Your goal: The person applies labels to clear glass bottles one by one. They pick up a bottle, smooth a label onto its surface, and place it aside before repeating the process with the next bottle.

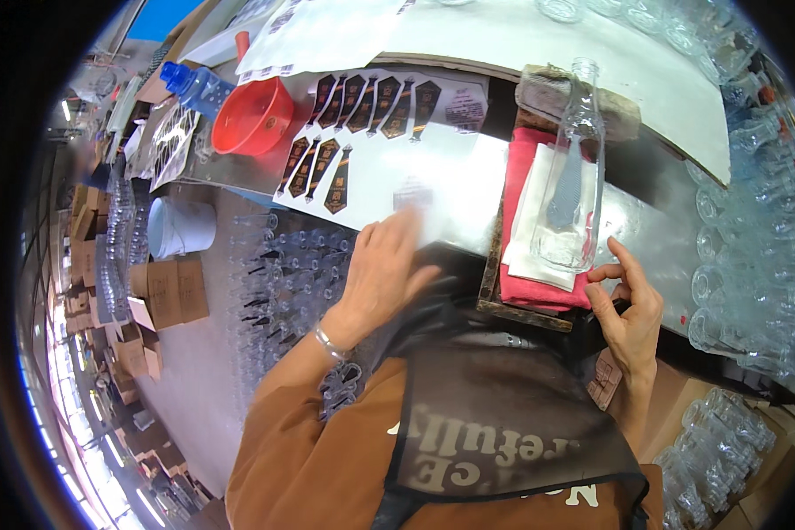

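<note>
- Lying on white cloth (523, 243) over red cloth (523, 296), the glass bottle (576, 177) points its neck away from the wearer, long axis near fore-and-aft.
- Right hand (625, 305): half-curled beside its base, thumb and forefinger narrowly parted.
- Left hand (389, 265): blurred fingertips over the label sheet (464, 168) (I can't tell if anything's held).
- Grey block (623, 115) crosses behind the neck.

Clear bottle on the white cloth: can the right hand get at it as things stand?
Probably yes. The right hand is close beside the base of the clear bottle, with nothing visible between them.
</note>
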